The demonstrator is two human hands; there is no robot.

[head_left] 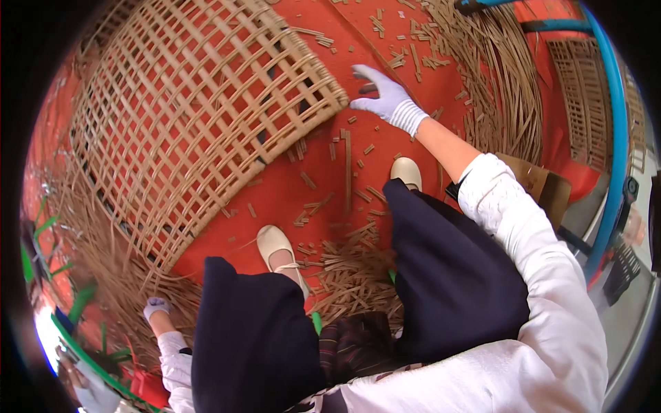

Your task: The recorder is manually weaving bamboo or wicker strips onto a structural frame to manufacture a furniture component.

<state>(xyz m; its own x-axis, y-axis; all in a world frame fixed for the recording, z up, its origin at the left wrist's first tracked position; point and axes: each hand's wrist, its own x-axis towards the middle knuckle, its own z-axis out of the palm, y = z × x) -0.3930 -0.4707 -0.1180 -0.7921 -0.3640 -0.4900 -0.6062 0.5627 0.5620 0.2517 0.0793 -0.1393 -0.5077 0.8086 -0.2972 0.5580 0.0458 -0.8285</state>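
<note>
A large woven panel (186,103) of flat tan strips in an open lattice, with a bound edge, lies tilted at the upper left. Just off its right corner is my right hand (387,98), in a pale lilac glove with a striped cuff. Its fingers are spread and nothing is in them. Low on the left, my left hand (157,308), gloved alike, is curled beside the panel's near corner, among long loose strips (124,289). What its fingers hold, if anything, is too small to make out.
Short strip offcuts (351,275) litter the red floor covering (289,199) around my feet. A bundle of long strips (509,82) lies at the upper right, near a blue tubular frame (616,131), another woven panel (580,93) and a cardboard box (533,182).
</note>
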